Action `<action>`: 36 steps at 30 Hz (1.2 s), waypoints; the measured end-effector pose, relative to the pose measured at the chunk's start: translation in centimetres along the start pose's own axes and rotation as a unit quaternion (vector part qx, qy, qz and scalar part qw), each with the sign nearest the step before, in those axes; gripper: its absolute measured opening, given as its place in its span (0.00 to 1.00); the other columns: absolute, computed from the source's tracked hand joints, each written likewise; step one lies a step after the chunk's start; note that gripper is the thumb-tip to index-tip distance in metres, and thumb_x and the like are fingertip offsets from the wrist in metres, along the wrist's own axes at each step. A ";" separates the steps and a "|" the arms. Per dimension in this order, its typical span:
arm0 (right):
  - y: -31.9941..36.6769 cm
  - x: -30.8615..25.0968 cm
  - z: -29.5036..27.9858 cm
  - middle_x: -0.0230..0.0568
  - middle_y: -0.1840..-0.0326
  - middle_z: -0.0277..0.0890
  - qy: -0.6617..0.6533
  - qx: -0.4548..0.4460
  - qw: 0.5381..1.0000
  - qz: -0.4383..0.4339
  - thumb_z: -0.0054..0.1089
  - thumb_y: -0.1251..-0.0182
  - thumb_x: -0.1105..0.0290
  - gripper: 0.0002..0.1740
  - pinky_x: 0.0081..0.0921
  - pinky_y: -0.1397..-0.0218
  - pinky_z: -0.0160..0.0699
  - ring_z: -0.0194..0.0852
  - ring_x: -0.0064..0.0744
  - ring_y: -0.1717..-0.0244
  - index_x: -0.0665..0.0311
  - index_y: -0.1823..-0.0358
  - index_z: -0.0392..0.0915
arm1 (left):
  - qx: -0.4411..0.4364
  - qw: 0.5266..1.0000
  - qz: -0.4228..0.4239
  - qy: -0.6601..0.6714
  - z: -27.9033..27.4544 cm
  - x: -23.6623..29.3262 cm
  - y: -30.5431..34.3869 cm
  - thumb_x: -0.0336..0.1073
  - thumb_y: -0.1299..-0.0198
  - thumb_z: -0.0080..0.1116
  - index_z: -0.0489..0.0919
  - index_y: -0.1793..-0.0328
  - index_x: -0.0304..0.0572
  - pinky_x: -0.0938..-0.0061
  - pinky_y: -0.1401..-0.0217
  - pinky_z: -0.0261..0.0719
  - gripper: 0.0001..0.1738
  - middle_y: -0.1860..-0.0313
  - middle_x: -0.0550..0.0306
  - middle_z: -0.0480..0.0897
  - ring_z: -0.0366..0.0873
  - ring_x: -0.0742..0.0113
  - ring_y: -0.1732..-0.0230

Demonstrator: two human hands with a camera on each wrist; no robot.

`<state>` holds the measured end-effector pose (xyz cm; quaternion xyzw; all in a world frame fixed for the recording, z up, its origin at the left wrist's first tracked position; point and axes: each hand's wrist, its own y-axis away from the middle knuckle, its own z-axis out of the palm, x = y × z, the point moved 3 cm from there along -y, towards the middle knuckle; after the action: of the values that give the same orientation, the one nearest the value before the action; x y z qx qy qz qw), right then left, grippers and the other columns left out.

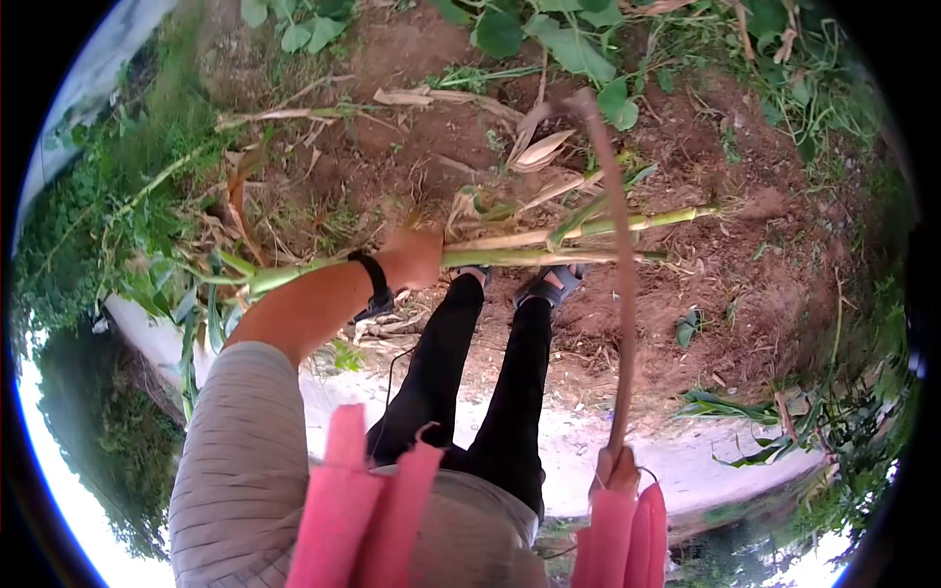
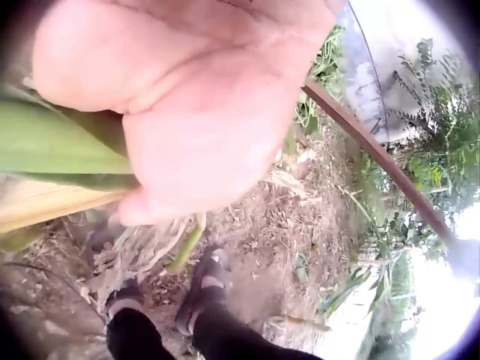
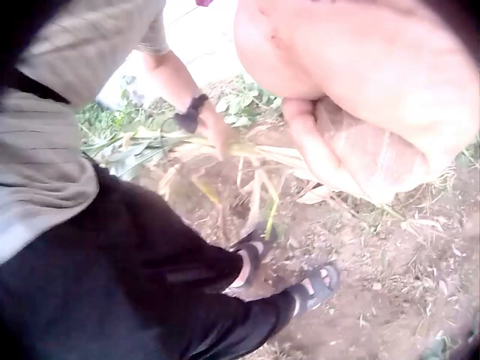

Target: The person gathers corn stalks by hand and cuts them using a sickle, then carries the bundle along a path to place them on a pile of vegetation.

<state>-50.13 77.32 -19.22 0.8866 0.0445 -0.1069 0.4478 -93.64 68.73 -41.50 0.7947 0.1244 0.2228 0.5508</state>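
Observation:
My left hand [image 1: 412, 257], with a dark band at the wrist, grips a bundle of cut-looking corn stalks [image 1: 539, 257] that lies across in front of the feet. In the left wrist view a green stalk [image 2: 60, 142] and a dry yellowish one [image 2: 56, 202] run into the curled palm. My right hand [image 1: 618, 468] holds the lower end of a long brown wooden pole [image 1: 625, 294], its far end bent over toward the left. The right wrist view shows the fingers of that hand [image 3: 352, 67] wrapped round the thick wooden end [image 3: 367, 142].
Two sandalled feet [image 1: 554, 284] stand on reddish soil [image 1: 755, 274] strewn with dry husks [image 1: 539, 150]. Leafy vines [image 1: 578, 49] grow at the top. Green plants [image 1: 127, 216] crowd the left side, and a pale strip of ground [image 1: 686, 461] lies behind the feet. Pink strips [image 1: 338, 519] hang close to the camera.

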 end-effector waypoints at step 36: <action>-18.2 11.5 21.7 0.67 0.64 0.80 -0.218 0.074 0.961 0.153 0.46 0.24 0.45 0.31 0.53 0.54 0.76 0.80 0.69 0.57 0.72 0.59 0.80 | 0.155 0.924 -0.085 -0.339 -23.5 4.8 3.0 0.27 0.47 0.61 0.76 0.48 0.38 0.55 0.47 0.81 0.18 0.57 0.44 0.83 0.82 0.43 0.52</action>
<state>-45.32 70.48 -48.66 0.8686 -0.1984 -0.2308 0.3912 -101.15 89.04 -30.72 0.8847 0.0302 -0.1296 0.4467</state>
